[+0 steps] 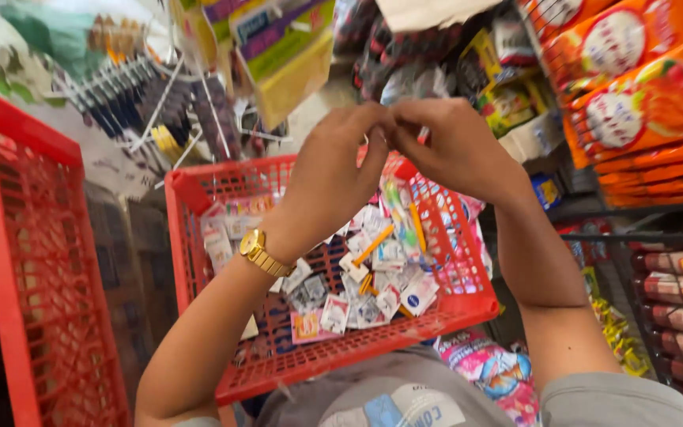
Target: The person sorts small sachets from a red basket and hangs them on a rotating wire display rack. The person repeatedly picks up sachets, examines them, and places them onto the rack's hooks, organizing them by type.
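**Hands joined above the sachet basket**

Shop shelving crowded the view: orange snack packs point(642, 95) stacked at right, dark bottles point(677, 289) lower down. I logged a red plastic basket point(199, 198) below the hands, holding a loose heap of small sachets point(365, 285). Left hand point(333, 170), gold watch point(261, 251) on its wrist, met right hand point(456, 146) fingertip to fingertip, both pinched together above the basket. I could not tell what they pinched. A second red basket point(17, 237) stood at left.

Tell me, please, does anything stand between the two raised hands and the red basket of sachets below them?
Nothing visible does. The left hand and right hand meet fingertip to fingertip above the red basket; only open air lies over the sachets.
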